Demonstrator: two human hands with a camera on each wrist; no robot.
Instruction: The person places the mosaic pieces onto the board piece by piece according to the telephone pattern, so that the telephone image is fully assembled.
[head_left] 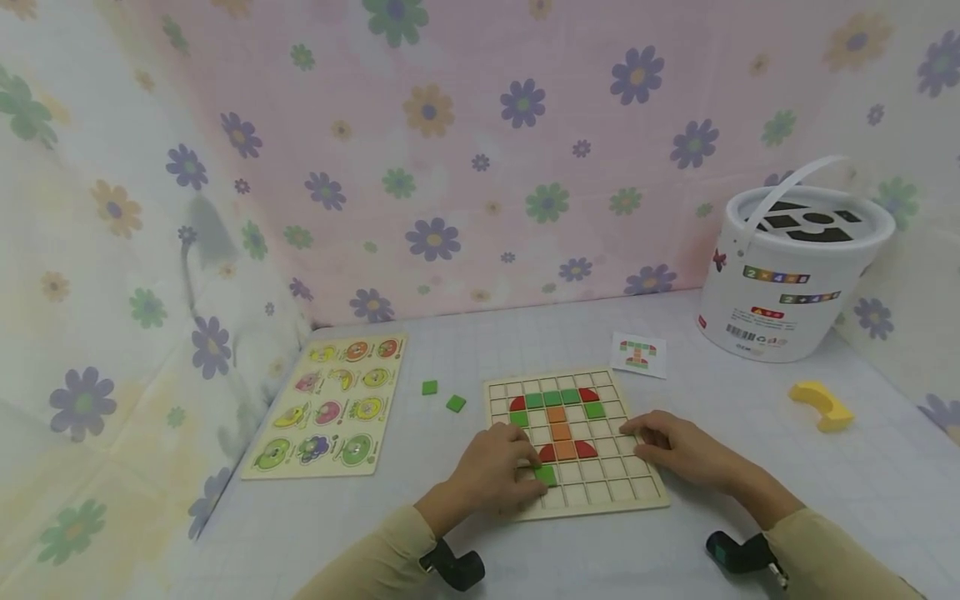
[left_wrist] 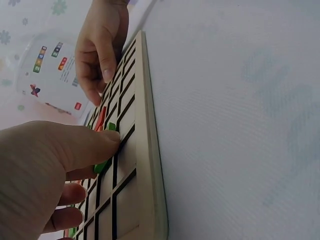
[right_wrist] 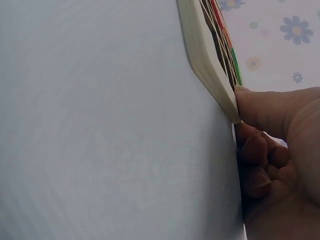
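Observation:
My left hand [head_left: 495, 471] pinches a green square tile [head_left: 547, 476] between thumb and fingers, at the lower left of a wooden grid board [head_left: 611, 492]. The left wrist view shows the thumb against this tile [left_wrist: 103, 166], low over the grid. Red quarter-round tiles [head_left: 587, 450], green squares [head_left: 552, 398] and an orange square column [head_left: 560, 432] sit in the board's cells. My right hand [head_left: 686, 450] rests at the board's right edge with relaxed fingers. In the right wrist view, its thumb [right_wrist: 265, 107] touches the board's edge.
Two loose green tiles [head_left: 442, 395] lie left of the board. Further left is a fruit puzzle board [head_left: 378, 458]. A pattern card [head_left: 622, 360] lies behind the grid board's right corner. A white bucket [head_left: 795, 292] and yellow arch block [head_left: 821, 406] stand at the right.

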